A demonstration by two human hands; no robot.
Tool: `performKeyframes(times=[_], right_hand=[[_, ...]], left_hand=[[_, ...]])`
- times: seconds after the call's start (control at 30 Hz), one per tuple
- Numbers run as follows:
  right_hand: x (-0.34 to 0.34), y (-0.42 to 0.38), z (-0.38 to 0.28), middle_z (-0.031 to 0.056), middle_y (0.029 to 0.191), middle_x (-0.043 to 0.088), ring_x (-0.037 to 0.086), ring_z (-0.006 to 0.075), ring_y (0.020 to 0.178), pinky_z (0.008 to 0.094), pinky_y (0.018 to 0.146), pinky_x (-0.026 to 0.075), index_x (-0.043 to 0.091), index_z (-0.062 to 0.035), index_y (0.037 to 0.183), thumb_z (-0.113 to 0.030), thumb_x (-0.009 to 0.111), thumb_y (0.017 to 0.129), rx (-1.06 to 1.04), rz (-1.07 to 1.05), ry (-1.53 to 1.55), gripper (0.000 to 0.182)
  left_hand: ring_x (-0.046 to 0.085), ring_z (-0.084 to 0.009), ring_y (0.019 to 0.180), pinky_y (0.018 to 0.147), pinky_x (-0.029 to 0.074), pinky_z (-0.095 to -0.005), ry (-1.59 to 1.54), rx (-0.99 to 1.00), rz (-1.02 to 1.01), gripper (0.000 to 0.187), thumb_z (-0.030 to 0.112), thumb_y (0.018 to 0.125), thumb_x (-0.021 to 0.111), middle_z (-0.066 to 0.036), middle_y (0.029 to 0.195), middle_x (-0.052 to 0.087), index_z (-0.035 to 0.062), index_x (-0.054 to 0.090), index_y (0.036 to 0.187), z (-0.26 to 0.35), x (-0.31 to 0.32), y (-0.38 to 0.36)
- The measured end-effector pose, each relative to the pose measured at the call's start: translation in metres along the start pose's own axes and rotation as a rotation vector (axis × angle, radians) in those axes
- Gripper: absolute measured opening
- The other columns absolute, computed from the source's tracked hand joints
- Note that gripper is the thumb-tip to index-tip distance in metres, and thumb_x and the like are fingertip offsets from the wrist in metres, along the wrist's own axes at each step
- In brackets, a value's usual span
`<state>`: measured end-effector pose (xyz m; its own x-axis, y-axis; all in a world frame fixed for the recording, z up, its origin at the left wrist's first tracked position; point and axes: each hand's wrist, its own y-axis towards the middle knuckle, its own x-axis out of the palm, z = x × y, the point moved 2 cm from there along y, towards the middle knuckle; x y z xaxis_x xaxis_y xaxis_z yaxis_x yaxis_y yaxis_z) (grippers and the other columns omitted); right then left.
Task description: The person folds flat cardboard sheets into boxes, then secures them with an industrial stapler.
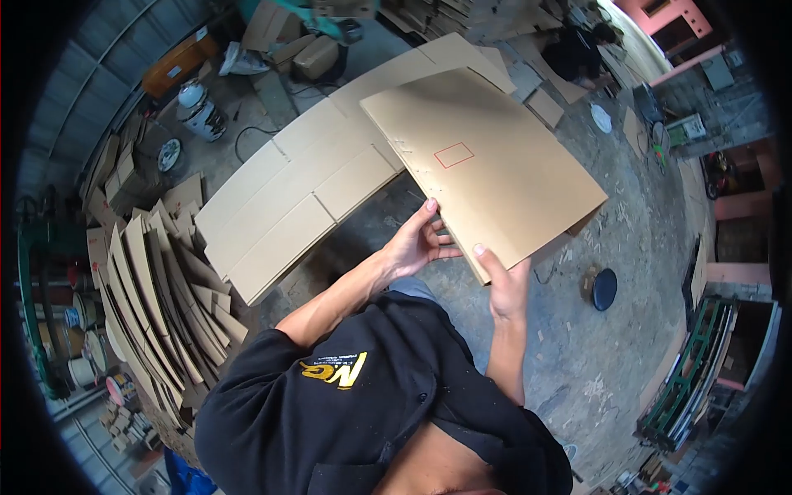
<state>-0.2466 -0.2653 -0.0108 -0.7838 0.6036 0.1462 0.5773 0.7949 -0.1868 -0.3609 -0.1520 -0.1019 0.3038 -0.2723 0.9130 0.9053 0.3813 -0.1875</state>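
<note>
A folded cardboard sheet (495, 165), brown with a small red rectangle printed on its face, is held up at a tilt in front of me. My left hand (417, 241) grips its near left edge, the thumb at the edge and the fingers partly beneath. At the lower corner, my right hand (506, 289) is closed on the same sheet with its thumb on top; its other fingers are hidden underneath. Behind and to the left lies a stack of long flat cardboard sheets (305, 165) with slots cut in them, partly covered by the held sheet.
Many cardboard sheets (157, 297) lean in a pile at the left. A dark round stool (603, 289) stands on the concrete floor at the right. Another person (573, 54) is low down at the back right. A gas cylinder (200, 111) stands at the back left.
</note>
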Motion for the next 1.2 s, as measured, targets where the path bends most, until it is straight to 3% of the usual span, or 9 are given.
performKeyframes(times=[0.2, 0.23, 0.3, 0.37, 0.5, 0.6, 0.73, 1.0, 1.2], right_hand=[[0.091, -0.029, 0.014, 0.0162, 0.117, 0.064, 0.064, 0.0213, 0.104, 0.0317, 0.091, 0.051, 0.052, 0.0087, 0.127, -0.003, 0.069, 0.087, -0.177, -0.163, -0.323, 0.045], [0.102, -0.031, 0.018, 0.0205, 0.116, 0.066, 0.066, 0.0248, 0.103, 0.035, 0.091, 0.051, 0.059, 0.0097, 0.12, -0.008, 0.072, 0.086, -0.135, -0.178, -0.333, 0.041], [0.125, -0.034, 0.028, 0.0201, 0.115, 0.067, 0.066, 0.0244, 0.103, 0.035, 0.09, 0.052, 0.06, 0.0086, 0.12, -0.011, 0.074, 0.086, -0.075, -0.319, -0.348, 0.041], [0.152, -0.036, 0.031, 0.0203, 0.115, 0.067, 0.066, 0.027, 0.106, 0.0364, 0.091, 0.05, 0.063, 0.0053, 0.118, -0.022, 0.078, 0.083, 0.103, -0.627, -0.438, 0.047], [0.207, -0.064, 0.025, 0.0157, 0.119, 0.058, 0.053, 0.0291, 0.114, 0.0488, 0.105, 0.029, 0.057, -0.0012, 0.132, -0.054, 0.078, 0.077, -0.466, -0.945, -0.924, 0.079], [0.236, -0.061, 0.018, 0.0101, 0.104, 0.063, 0.059, 0.0257, 0.103, 0.0417, 0.102, 0.033, 0.059, -0.0081, 0.132, -0.041, 0.079, 0.079, -0.333, -1.267, -0.735, 0.066], [0.273, -0.049, 0.037, 0.0113, 0.095, 0.066, 0.063, 0.0217, 0.091, 0.0338, 0.088, 0.048, 0.059, -0.004, 0.132, -0.019, 0.08, 0.078, -0.362, -1.333, -0.652, 0.06], [0.321, -0.075, 0.06, 0.0116, 0.096, 0.065, 0.064, 0.0229, 0.089, 0.0346, 0.086, 0.051, 0.058, -0.0033, 0.133, -0.02, 0.078, 0.082, -0.378, -1.556, -0.564, 0.057], [0.335, -0.083, 0.078, 0.0109, 0.098, 0.063, 0.064, 0.0233, 0.091, 0.0359, 0.087, 0.052, 0.056, -0.0072, 0.137, -0.021, 0.076, 0.084, -0.317, -1.773, -0.623, 0.058]], left_hand=[[0.053, -0.0288, 0.126, 0.104, 0.046, -0.0492, 0.114, 0.141, 0.273, 0.08, 0.056, 0.089, 0.067, -0.015, 0.137, 0.052, 0.0053, 0.039, 0.144, 0.044, -0.012, -0.055], [0.065, -0.0205, 0.101, 0.088, 0.055, -0.0396, 0.113, 0.208, 0.364, 0.071, 0.053, 0.086, 0.072, -0.013, 0.116, 0.063, 0.0028, 0.05, 0.131, 0.058, -0.004, -0.072], [0.059, -0.0089, 0.063, 0.055, 0.048, -0.0237, 0.291, 0.314, 0.463, 0.053, 0.046, 0.086, 0.075, -0.003, 0.083, 0.065, 0.0008, 0.06, 0.11, 0.075, -0.054, -0.094], [0.063, -0.0107, 0.066, 0.056, 0.05, -0.0229, 0.373, 0.427, 0.546, 0.051, 0.038, 0.087, 0.075, -0.007, 0.088, 0.068, -0.0026, 0.06, 0.113, 0.107, -0.068, -0.145], [0.07, -0.0212, 0.089, 0.081, 0.058, -0.0336, 0.344, 0.605, 0.72, 0.049, 0.024, 0.087, 0.072, -0.016, 0.106, 0.069, -0.0081, 0.057, 0.12, 0.154, -0.097, -0.266], [0.07, -0.0228, 0.091, 0.083, 0.057, -0.0341, 0.244, 0.772, 0.776, 0.043, 0.013, 0.086, 0.066, -0.017, 0.109, 0.067, -0.01, 0.055, 0.121, 0.171, -0.097, -0.361], [0.068, -0.0221, 0.097, 0.082, 0.058, -0.0337, 0.325, 1.104, 1.062, 0.043, 0.006, 0.086, 0.064, -0.017, 0.112, 0.064, -0.0104, 0.051, 0.124, 0.166, -0.104, -0.476], [0.069, -0.0298, 0.1, 0.088, 0.06, -0.0403, 0.414, 1.577, 1.378, 0.04, 0.004, 0.089, 0.062, -0.022, 0.115, 0.063, -0.0138, 0.05, 0.123, 0.128, -0.066, -0.658], [0.064, -0.0279, 0.108, 0.093, 0.054, -0.043, -0.133, 1.978, 1.499, 0.032, 0.021, 0.098, 0.058, -0.012, 0.12, 0.065, 0.0016, 0.055, 0.124, 0.072, -0.207, -0.775]])
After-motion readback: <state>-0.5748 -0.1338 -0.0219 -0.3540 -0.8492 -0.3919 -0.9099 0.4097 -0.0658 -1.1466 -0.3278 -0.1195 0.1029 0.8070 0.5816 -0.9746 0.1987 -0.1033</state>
